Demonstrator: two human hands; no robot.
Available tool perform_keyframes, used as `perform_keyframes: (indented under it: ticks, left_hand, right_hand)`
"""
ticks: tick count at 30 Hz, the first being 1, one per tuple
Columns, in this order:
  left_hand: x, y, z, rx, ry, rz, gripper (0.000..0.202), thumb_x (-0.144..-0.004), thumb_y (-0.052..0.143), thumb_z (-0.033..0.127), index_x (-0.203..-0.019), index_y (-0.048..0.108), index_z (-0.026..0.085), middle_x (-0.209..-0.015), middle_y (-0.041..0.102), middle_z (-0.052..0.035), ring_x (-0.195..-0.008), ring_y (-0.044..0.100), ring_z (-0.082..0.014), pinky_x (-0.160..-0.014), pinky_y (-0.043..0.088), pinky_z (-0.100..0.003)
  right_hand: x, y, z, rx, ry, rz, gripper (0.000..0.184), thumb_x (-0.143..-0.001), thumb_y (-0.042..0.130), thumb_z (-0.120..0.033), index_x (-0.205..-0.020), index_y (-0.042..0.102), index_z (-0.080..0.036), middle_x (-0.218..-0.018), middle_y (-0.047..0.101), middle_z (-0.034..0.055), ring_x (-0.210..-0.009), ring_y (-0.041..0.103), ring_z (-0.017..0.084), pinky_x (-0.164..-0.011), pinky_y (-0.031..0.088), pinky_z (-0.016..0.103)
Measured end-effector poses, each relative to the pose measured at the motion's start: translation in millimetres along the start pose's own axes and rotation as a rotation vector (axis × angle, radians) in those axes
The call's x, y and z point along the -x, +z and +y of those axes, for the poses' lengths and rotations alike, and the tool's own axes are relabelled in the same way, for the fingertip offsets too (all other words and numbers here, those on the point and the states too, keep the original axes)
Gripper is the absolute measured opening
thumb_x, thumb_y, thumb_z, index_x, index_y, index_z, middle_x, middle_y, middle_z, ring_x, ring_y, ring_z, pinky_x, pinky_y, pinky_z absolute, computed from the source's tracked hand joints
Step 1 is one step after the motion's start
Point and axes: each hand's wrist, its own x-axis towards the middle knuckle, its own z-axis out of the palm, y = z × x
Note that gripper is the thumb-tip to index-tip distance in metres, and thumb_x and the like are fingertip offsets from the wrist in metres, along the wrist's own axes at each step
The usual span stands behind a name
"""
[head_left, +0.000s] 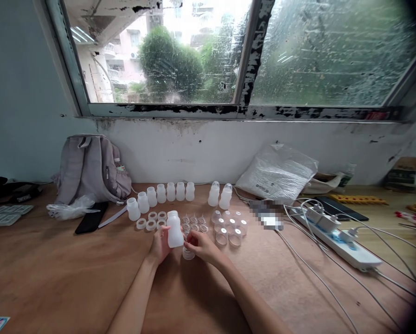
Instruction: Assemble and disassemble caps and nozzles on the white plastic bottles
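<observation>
While a brown wooden table (72, 278) spreads across the foreground, a pale grey backpack (83, 162) sits against its far left edge. Above the wood, the left hand (160, 245) has its fingers closed around a frosted white bottle (175, 233): translucent, pinched at the waist, rounded below, its ridged neck uncapped and leaning slightly left. The right hand (201, 246), its fingertips drawn together, is just beside the bottle's lower right side; whether it grips anything I cannot tell. Behind stands a curved row of seven similar uncapped bottles (161, 194). Smaller are the clear domed caps (235, 237) to the right, then white rings (151, 225) and clear, pointed teats (203, 224).
</observation>
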Motion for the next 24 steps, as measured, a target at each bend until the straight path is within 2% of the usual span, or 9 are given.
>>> perform_keyframes:
  ticks: [2,5,8,10,12,16,20,22,24]
  left_hand:
    - [-2,-3.0,3,-0.031,0.035,0.083,0.034,-0.071,0.052,0.036,-0.094,0.055,0.012,-0.079,0.06,-0.006,-0.07,0.056,-0.0175,-0.062,0.043,-0.027]
    - [-5,-5.8,4,-0.185,0.193,0.225,0.035,-0.068,0.059,0.036,-0.096,0.052,0.015,-0.084,0.059,-0.0047,-0.074,0.055,-0.0164,-0.063,0.042,-0.025]
    - [-8,-4.8,-1,-0.496,0.396,0.327,0.045,-0.056,0.071,0.029,-0.095,0.051,0.019,-0.085,0.057,-0.0024,-0.078,0.054,-0.0166,-0.067,0.04,-0.025]
    - [-9,-2.4,-6,-0.699,0.474,0.355,0.048,-0.049,0.075,0.025,-0.091,0.052,0.021,-0.084,0.057,-0.0019,-0.08,0.053,-0.0179,-0.071,0.039,-0.026]
    - [-9,0.3,-11,-0.815,0.501,0.336,0.045,-0.048,0.076,0.025,-0.088,0.055,0.021,-0.086,0.056,-0.0026,-0.083,0.052,-0.0196,-0.076,0.038,-0.028]
    - [-7,4.9,-15,-0.888,0.541,0.289,0.042,-0.052,0.074,0.024,-0.09,0.057,0.023,-0.093,0.055,-0.0039,-0.094,0.049,-0.0226,-0.086,0.034,-0.031]
    - [-5,5.6,-11,-0.952,0.648,0.349,0.032,-0.063,0.066,0.028,-0.092,0.056,0.023,-0.105,0.048,-0.007,-0.106,0.04,-0.0238,-0.094,0.026,-0.033]
    - [-5,3.0,-9,-0.958,0.592,0.318,0.023,-0.066,0.063,0.031,-0.085,0.057,0.022,-0.096,0.05,-0.0065,-0.098,0.043,-0.0233,-0.089,0.03,-0.032]
    - [-7,-1.5,-10,-0.972,0.494,0.224,0.017,-0.066,0.063,0.034,-0.075,0.058,0.02,-0.082,0.051,-0.0043,-0.083,0.047,-0.0206,-0.078,0.035,-0.03]
  right_hand:
    - [2,-3,-1,0.007,-0.003,-0.043,0.014,-0.069,0.06,-0.03,-0.066,0.055,-0.018,-0.055,0.05,-0.0032,-0.05,0.042,0.009,-0.044,0.03,0.02]
    - [2,-7,-4,-0.007,-0.035,-0.066,0.016,-0.07,0.06,-0.034,-0.077,0.057,-0.019,-0.058,0.051,-0.0027,-0.053,0.045,0.01,-0.047,0.035,0.021]
    - [-2,-9,-9,-0.038,-0.068,0.113,0.031,-0.072,0.058,-0.036,-0.1,0.051,-0.022,-0.07,0.053,-0.0008,-0.055,0.048,0.011,-0.05,0.04,0.023]
    - [-5,-8,-11,-0.026,-0.087,0.245,0.042,-0.073,0.057,-0.036,-0.111,0.045,-0.025,-0.085,0.053,0.0027,-0.06,0.05,0.012,-0.053,0.043,0.026]
    - [-9,-7,-12,0.032,-0.104,0.296,0.041,-0.072,0.058,-0.035,-0.11,0.047,-0.025,-0.093,0.051,0.005,-0.066,0.051,0.014,-0.06,0.046,0.029]
    - [-16,-6,-8,0.155,-0.14,0.292,0.023,-0.072,0.058,-0.034,-0.092,0.055,-0.023,-0.085,0.052,0.0044,-0.07,0.052,0.017,-0.065,0.045,0.032]
    - [-36,-22,-5,0.259,-0.137,0.423,0.026,-0.074,0.055,-0.034,-0.096,0.053,-0.02,-0.092,0.051,0.0066,-0.067,0.053,0.016,-0.062,0.044,0.031]
    - [-54,-38,-2,0.345,-0.055,0.512,0.029,-0.075,0.054,-0.036,-0.1,0.051,-0.019,-0.098,0.05,0.0085,-0.066,0.054,0.016,-0.061,0.043,0.03]
    - [-74,-54,5,0.477,0.055,0.547,0.031,-0.076,0.053,-0.034,-0.103,0.05,-0.019,-0.103,0.049,0.0093,-0.069,0.054,0.016,-0.062,0.041,0.029]
